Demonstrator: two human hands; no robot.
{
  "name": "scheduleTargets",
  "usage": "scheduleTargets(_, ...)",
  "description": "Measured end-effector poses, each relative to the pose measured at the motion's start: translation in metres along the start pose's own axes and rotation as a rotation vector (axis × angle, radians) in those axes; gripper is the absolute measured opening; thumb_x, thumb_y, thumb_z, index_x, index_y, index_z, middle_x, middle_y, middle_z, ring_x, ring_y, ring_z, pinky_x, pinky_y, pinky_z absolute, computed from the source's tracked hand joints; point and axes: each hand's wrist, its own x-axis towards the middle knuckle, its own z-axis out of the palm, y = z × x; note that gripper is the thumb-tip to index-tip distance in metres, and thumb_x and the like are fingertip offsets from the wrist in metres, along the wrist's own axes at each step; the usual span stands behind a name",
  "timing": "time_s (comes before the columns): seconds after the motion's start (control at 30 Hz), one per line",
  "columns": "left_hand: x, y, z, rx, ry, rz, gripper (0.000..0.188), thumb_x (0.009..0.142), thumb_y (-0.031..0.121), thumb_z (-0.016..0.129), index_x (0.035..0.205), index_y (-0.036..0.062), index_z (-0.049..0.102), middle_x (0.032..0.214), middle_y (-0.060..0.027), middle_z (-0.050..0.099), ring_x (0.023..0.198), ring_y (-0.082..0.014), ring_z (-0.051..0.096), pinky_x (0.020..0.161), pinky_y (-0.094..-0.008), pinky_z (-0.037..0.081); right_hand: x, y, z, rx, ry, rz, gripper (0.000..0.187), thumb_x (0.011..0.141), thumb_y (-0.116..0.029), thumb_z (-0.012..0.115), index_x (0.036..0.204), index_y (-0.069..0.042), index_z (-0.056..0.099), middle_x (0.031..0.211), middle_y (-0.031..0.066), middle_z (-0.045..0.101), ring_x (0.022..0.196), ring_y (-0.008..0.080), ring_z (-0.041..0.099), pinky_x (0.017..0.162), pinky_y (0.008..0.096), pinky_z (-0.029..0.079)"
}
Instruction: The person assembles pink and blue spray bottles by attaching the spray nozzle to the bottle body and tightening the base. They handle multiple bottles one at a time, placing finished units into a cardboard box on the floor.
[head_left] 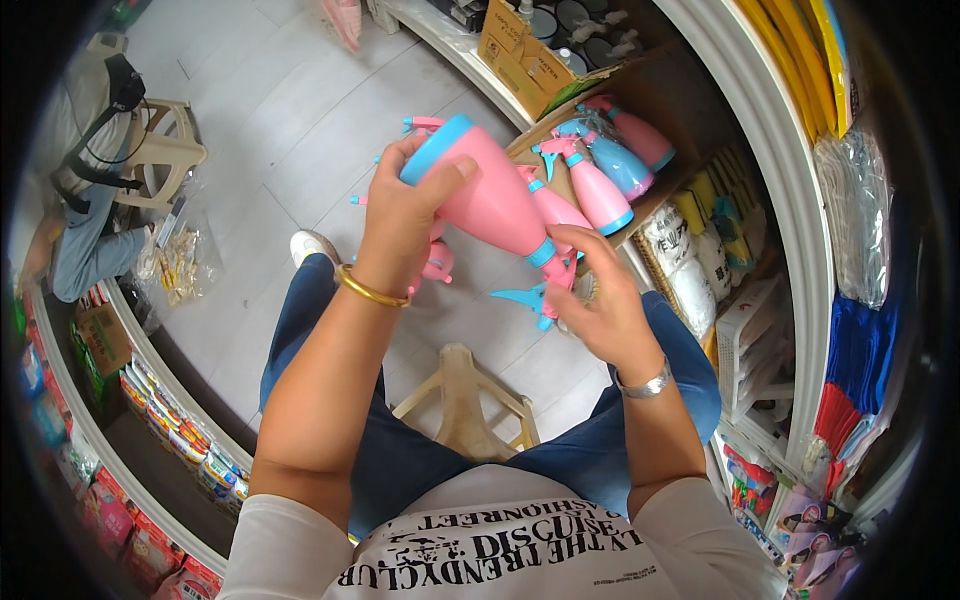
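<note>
Over the floor (320, 130), between our knees, we hold a pink bottle (497, 195) tilted upside down, its blue base up to the left and its spray head (556, 278) down to the right. Our left grip (412, 200) is clamped on the bottle near the base, thumb across the side, probably because that wide end is easiest to carry and steady. Our right grip (610, 315) is closed around the spray head, just below the blue collar (541, 253); held at both ends, the bottle should neither roll nor swing. The blue trigger (519, 297) pokes out to the left, clear of our fingers, so it seems unlikely to be squeezed.

Just beyond, more pink bottles (598, 197) and a blue bottle (622, 168) lean together by the right-hand shelves, partly behind ours. Other pink sprayers (438, 262) lie past our left wrist, which hides much of them, so we cannot count them. A stool (460, 405) stands between our legs. To the left are a second stool (165, 150), a clear bag (182, 265) and another person's leg (100, 265).
</note>
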Motion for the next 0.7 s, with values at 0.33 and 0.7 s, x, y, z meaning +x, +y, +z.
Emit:
scheduleTargets(0.33,-0.007,-0.013,0.033,0.171,-0.058,0.041,0.073,0.087,0.027,0.074,0.143,-0.0032,0.037,0.143,-0.0178,0.043,0.123,-0.0248,0.051,0.100,-0.0364,0.045,0.041,0.113,-0.029,-0.450,0.143,0.076,0.059,0.076,0.001,0.073,0.131,-0.002,0.053,0.119,0.0239,0.063,0.110,0.0423,0.059,0.098,0.0462,0.046)
scheduleTargets(0.7,0.007,-0.024,0.028,0.261,-0.037,0.005,0.054,0.090,0.012,0.066,0.138,-0.0021,0.045,0.142,-0.0117,0.044,0.124,-0.0227,0.050,0.101,-0.0352,0.043,0.117,0.318,-0.088,-0.736,0.168,0.352,0.042,0.088,-0.017,0.067,0.127,-0.005,0.055,0.120,0.0219,0.064,0.111,0.0402,0.061,0.094,0.0476,0.050)
